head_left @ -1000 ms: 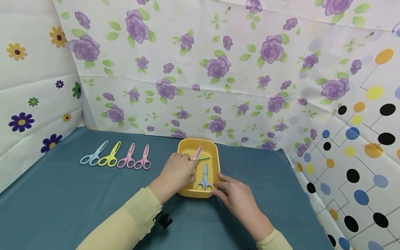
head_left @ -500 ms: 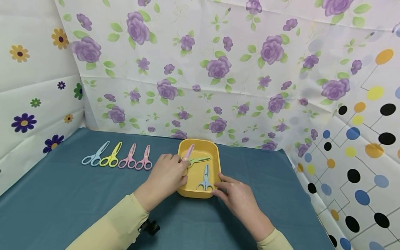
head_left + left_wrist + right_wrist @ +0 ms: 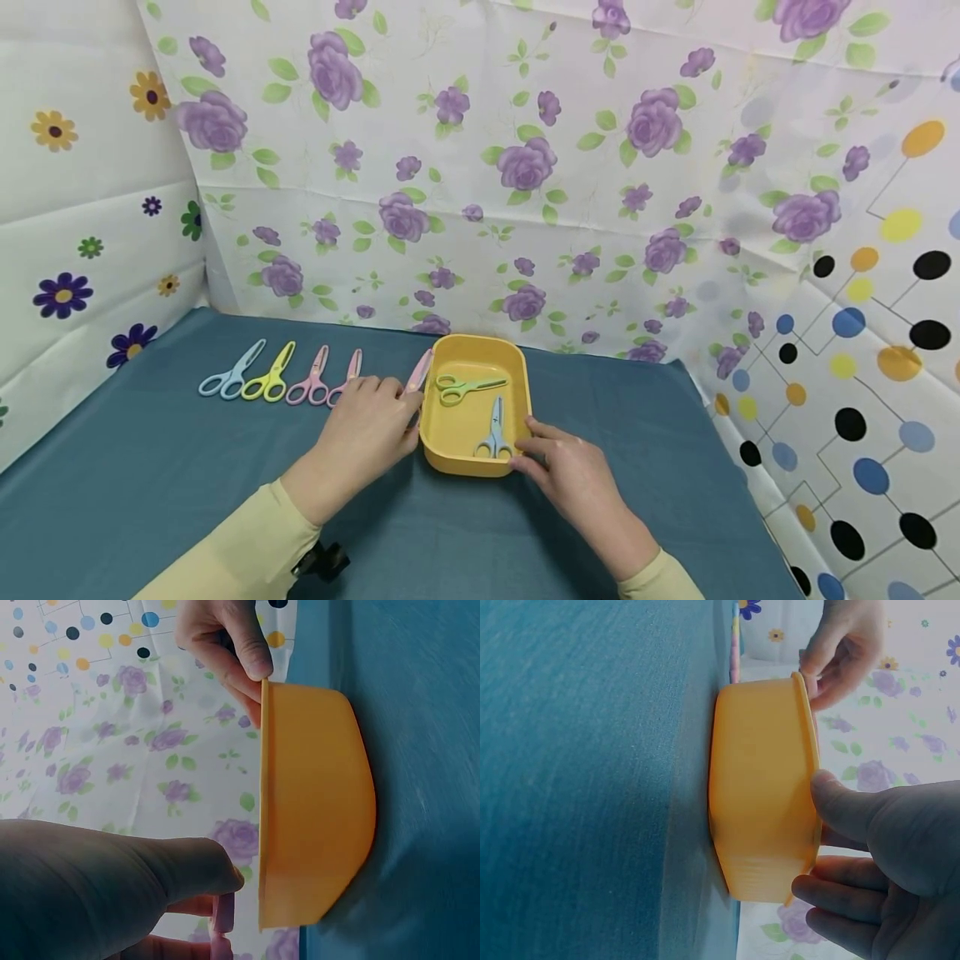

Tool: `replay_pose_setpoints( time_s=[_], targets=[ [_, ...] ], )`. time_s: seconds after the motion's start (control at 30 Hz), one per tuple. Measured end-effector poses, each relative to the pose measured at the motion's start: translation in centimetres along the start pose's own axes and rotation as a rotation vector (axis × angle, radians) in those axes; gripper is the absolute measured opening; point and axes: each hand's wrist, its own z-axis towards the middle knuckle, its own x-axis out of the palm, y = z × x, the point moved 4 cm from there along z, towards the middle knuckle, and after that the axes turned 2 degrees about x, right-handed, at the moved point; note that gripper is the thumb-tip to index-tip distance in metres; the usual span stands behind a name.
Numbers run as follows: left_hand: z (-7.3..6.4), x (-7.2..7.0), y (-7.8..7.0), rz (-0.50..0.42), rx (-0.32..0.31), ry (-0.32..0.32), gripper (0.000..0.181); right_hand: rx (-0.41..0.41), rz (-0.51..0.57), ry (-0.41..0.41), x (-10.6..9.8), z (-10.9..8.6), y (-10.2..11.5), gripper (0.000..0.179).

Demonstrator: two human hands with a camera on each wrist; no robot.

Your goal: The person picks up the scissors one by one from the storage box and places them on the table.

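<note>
My left hand (image 3: 363,429) holds a pair of pink scissors (image 3: 420,371) just over the left rim of a yellow plastic bin (image 3: 427,450). The blades point up and away, while the fingers mostly hide the handles. In the left wrist view, a bit of pink handle (image 3: 223,913) shows between thumb and fingers. My right hand (image 3: 573,475) grips the bin's rim at the near right corner, thumb at the front and fingers along the side. Inside the bin lie green scissors (image 3: 468,387) and blue scissors (image 3: 493,433), apart from each other.
To the left, a row on the blue cloth (image 3: 150,475) holds blue scissors (image 3: 234,371), yellow scissors (image 3: 270,375), pink scissors (image 3: 309,379) and another pink pair (image 3: 354,364), partly behind my left hand. A flowered sheet (image 3: 480,167) hangs behind.
My left hand has lifted the pink scissors out of the bin and moved left over its rim. The green scissors are now uncovered. My right hand stays at the corner.
</note>
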Motion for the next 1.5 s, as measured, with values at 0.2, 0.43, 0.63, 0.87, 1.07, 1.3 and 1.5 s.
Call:
replay_pose_setpoints(
  time_s=[0.2, 0.43, 0.63, 0.87, 1.07, 1.3, 1.5],
  targets=[
    [-0.4, -0.1, 0.9, 0.035, -0.038, 0.03, 0.027, 0.002, -0.008, -0.009, 0.0, -0.1, 0.0, 0.032],
    [-0.4, 0.4, 1.9, 0.044, -0.115, 0.119, 0.031, -0.016, -0.001, -0.018, 0.1, -0.1, 0.0, 0.031],
    [-0.5, 1.4, 2.6, 0.066, -0.146, 0.165, 0.031, -0.014, -0.001, -0.02, 0.0, -0.1, 0.0, 0.031],
    [-0.7, 3.4, 2.8, 0.059, -0.141, 0.229, 0.031, -0.009, -0.001, -0.015, 0.1, -0.2, 0.0, 0.03],
    [-1.0, 4.3, 2.7, 0.06, -0.123, 0.239, 0.029, -0.007, -0.01, -0.016, 0.0, -0.2, 0.0, 0.031],
    [-1.2, 5.1, 2.4, 0.044, -0.101, 0.259, 0.027, -0.006, -0.015, -0.014, 0.0, -0.1, 0.1, 0.031],
    [-1.3, 5.8, 2.3, 0.04, -0.088, 0.269, 0.027, 0.0, -0.013, -0.008, 0.0, -0.1, 0.1, 0.032]
  ],
)
